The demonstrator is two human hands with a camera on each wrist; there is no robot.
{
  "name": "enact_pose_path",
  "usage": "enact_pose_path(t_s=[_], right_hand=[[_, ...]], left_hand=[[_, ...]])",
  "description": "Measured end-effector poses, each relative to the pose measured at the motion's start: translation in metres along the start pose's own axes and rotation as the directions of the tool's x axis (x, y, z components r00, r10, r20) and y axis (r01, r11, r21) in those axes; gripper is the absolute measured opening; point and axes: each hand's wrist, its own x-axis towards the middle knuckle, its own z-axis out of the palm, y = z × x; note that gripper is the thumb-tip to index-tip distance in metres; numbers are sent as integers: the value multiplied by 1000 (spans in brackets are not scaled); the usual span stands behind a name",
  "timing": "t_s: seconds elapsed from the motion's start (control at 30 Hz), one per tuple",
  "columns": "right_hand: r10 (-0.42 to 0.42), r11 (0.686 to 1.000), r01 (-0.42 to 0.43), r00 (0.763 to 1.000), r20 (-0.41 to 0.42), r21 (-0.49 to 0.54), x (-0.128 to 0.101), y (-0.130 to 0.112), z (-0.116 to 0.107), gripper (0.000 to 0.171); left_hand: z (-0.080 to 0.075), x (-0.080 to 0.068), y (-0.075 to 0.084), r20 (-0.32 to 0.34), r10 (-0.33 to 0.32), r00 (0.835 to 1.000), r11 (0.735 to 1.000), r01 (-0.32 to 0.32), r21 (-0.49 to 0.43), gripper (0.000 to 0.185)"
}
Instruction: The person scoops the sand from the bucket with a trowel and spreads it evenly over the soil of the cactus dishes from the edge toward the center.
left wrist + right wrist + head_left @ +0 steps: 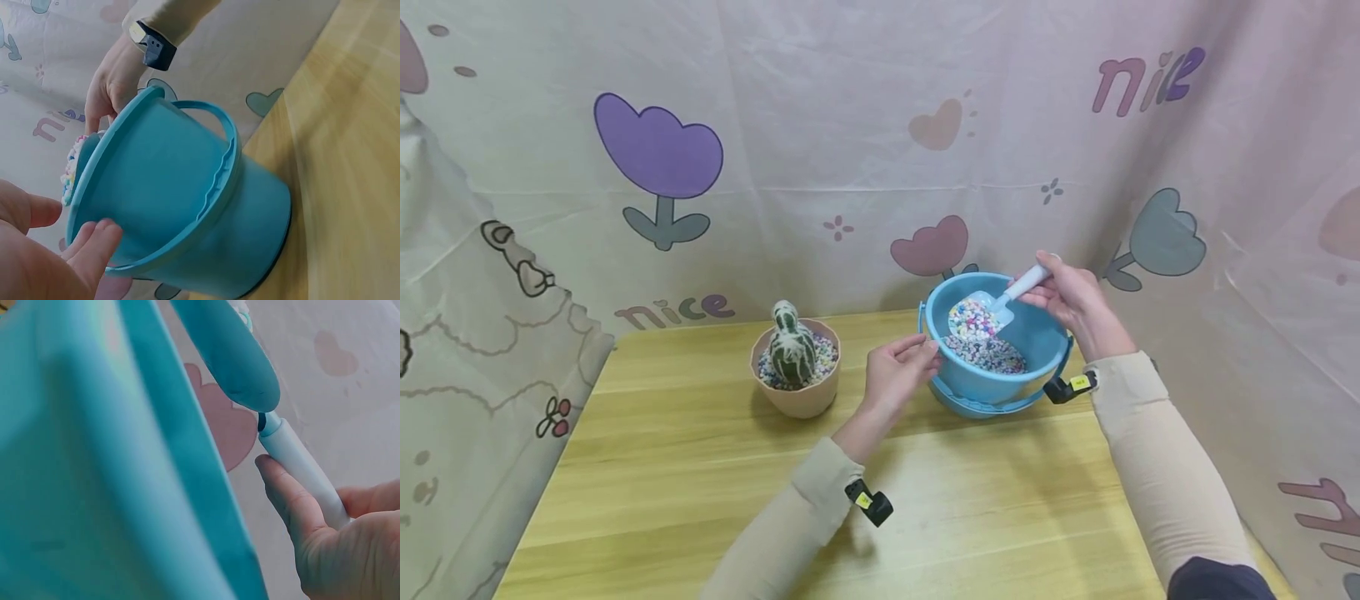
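While the scoop [992, 310], pebble-loaded, is gripped by right-hand fingers [1051, 287] over the bucket [992, 379], left-hand fingers [917, 346] relaxed at its rim; level transfer to the cactus pot [797, 398] judged next.

Long beige sleeves [1157, 467] cover both arms, with black wrist devices [869, 502] (small yellow labels) strapped on.

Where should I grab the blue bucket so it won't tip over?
Probably best at the rim on the side near the plant pot, coming from the left, where the left hand already touches it. The bucket leans, its handle is folded down, and the right hand with the scoop fills the far side.
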Motion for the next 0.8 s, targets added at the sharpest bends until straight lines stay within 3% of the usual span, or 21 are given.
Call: enact_pose_path(t_s=[0.13,0.23,0.33,0.43,0.57,0.8], right_hand=[[-15,1000,15,1000,14,6,-2,-1,5,33],[-26,1000,27,999,25,-13,-3,0,10,32],[-30,999,31,999,31,-18,-2,2,15,32],[-32,999,33,999,42,-36,-1,4,21,31],[-26,1000,27,998,53,-12,0,5,30,29],[-2,1000,0,996,90,30,2,11,47,26]], left_hand=[[-6,-3,5,-43,61,997,993,-57,103,44],[-9,-7,10,-65,128,990,972,-112,209,44],[-11,-12,17,-69,221,973,934,-191,303,43],[-14,-20,27,-59,326,944,894,-287,343,42],[-20,-32,42,-38,463,886,841,-425,336,46],[-38,-51,63,-11,677,736,670,-610,424,51]])
